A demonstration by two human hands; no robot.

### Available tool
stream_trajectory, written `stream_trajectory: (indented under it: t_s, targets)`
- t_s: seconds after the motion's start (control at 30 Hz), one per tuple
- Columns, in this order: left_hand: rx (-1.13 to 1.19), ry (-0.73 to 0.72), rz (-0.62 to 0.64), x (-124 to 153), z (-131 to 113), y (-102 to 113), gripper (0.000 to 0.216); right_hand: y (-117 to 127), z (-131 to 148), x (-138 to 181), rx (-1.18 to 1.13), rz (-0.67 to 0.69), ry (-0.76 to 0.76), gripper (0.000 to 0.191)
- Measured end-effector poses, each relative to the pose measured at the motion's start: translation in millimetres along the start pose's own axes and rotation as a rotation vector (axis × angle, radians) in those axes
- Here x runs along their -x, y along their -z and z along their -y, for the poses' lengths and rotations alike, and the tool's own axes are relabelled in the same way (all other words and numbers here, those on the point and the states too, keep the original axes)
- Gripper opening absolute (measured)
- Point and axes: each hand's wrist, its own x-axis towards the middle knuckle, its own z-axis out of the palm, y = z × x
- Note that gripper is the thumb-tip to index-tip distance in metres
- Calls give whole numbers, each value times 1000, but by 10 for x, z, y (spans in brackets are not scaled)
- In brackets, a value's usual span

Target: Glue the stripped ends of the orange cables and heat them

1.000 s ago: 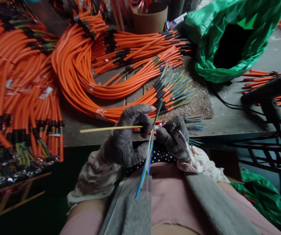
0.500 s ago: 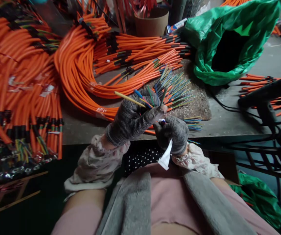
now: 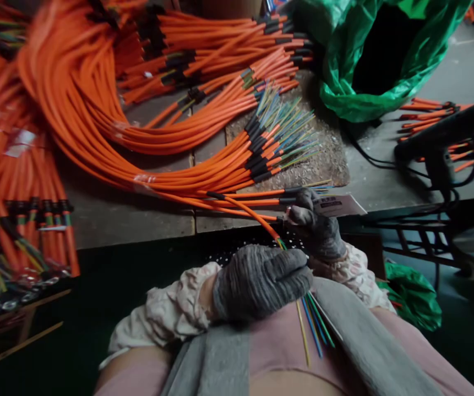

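Observation:
Near my lap, my gloved left hand (image 3: 263, 283) is closed around the thin coloured wires (image 3: 313, 327) at one end of an orange cable (image 3: 257, 215). Their yellow, blue, green and white tips fan out below the fingers. Above and to the right, at the bench edge, my gloved right hand (image 3: 319, 231) is closed, with a flat white printed card (image 3: 339, 205) sticking out of it. The right fingertips are close to another cable's end; whether they touch it I cannot tell. Behind lies a bundle of orange cables (image 3: 203, 173) with black sleeves and bare coloured wire ends.
A green plastic bag (image 3: 339, 93) stands open at the back right of the bench (image 3: 146, 228). A black tool resembling a heat gun (image 3: 439, 146) sits at the right with its cord. More orange cables (image 3: 50, 170) hang over the left edge. Another green bag (image 3: 414, 300) lies below.
My left hand has come down towards my lap, and its wires now point downward instead of up. My right hand has moved slightly right, turning the white card outward. The view has shifted.

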Motion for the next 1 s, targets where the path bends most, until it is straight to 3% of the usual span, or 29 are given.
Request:
stream_trajectory:
  t_s: [0.17,0.33,0.53,0.67,0.83,1.0]
  targets:
    - [-99,-60,14,93,-2,-249,23,1,-21,89,-222,24,-182,43]
    - [-149,-71,30,125,-13,-258,25,-9,-28,157,-119,-30,-139,44]
    - [-86,-34,12,178,-34,-308,23,46,-33,155,-87,28,-145,41]
    - [-79,18,20,180,-40,-315,23,126,-77,171,-60,-90,-43,40]
    - [-90,39,36,182,-51,-322,25,185,-134,211,-35,-144,8,45]
    - [-123,1,27,170,-84,-330,27,197,-81,208,-21,16,-113,46]
